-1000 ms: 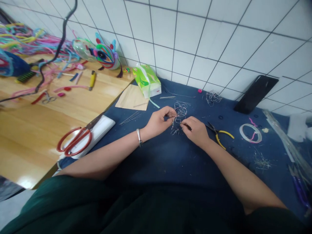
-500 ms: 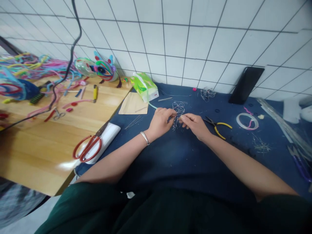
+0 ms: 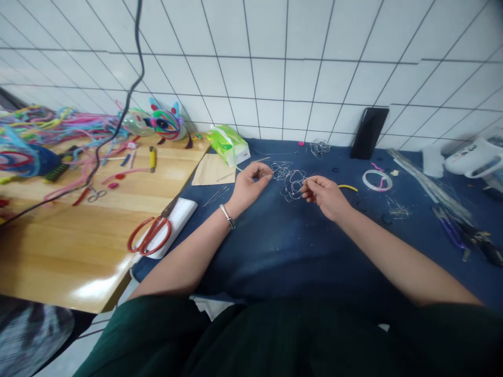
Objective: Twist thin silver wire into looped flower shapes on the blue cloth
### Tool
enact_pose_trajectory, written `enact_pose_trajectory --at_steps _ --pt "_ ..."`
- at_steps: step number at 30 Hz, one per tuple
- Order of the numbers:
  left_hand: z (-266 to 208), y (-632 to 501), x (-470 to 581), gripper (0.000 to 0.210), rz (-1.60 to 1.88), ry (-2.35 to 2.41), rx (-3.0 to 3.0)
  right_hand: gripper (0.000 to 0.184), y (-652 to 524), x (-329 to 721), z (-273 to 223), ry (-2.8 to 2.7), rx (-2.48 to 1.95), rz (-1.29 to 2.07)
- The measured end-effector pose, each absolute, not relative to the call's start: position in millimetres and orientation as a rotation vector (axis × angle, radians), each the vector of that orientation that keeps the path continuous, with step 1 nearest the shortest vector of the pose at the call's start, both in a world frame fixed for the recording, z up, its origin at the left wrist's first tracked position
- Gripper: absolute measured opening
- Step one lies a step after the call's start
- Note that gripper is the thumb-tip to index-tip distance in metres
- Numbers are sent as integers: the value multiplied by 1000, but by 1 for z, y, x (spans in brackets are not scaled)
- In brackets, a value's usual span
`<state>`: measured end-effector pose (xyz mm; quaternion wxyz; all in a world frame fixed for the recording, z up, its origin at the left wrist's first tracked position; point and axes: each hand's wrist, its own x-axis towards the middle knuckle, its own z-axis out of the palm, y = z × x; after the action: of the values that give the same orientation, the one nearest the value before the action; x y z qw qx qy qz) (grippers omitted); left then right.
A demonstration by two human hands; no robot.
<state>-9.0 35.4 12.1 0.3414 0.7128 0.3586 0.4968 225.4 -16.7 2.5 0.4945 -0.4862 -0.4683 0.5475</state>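
Note:
A bundle of thin, looped silvery wire (image 3: 295, 183) hangs from the fingertips of my right hand (image 3: 323, 195), which is closed in a pinch. Small dark or reddish specks show along its loops. Just left of it another tangle of wire (image 3: 281, 170) lies on the dark blue cloth (image 3: 267, 251). My left hand (image 3: 251, 184), wearing a silver bangle, is beside that tangle with thumb and forefinger apart. Pliers with a yellow handle (image 3: 348, 187) lie behind my right hand, which hides most of them.
Red-handled scissors (image 3: 151, 235) rest on a white block at left. A green tissue pack (image 3: 228, 144), a wire clump (image 3: 320, 148), a phone (image 3: 369, 133) and a clear ring (image 3: 377, 180) stand or lie along the back. Purple-handled pliers (image 3: 450, 230) lie at right. A black cable (image 3: 133, 89) hangs at left.
My hands have moved apart. The wire bundle has come away to the right with my right hand, leaving the other tangle by my left hand. The view has shifted right.

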Motion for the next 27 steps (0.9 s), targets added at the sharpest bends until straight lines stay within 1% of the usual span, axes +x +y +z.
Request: enact_pose_trajectory --at_steps 3,6,9,14,20,24,27 --pt "10 20 2 9 1120 869 1808 26 -28 227 10 -1115 -1142 1339" --pt "6 4 12 18 1007 776 1708 27 -36 222 11 -1107 -1104 1336" --pt "3 -5 16 24 979 719 1551 29 -40 216 6 -1126 -1103 1335" --pt "6 -5 13 23 989 581 1203 29 -35 208 -5 -1159 -1208 1254" --pt "2 7 5 23 1101 692 1109 20 -26 200 6 -1256 -1231 848" --pt "-7 16 3 25 1212 800 1066 21 -18 188 13 -1412 -1230 768" --pt "-12 19 4 27 1234 847 1029 23 -9 181 7 -1568 -1258 790"
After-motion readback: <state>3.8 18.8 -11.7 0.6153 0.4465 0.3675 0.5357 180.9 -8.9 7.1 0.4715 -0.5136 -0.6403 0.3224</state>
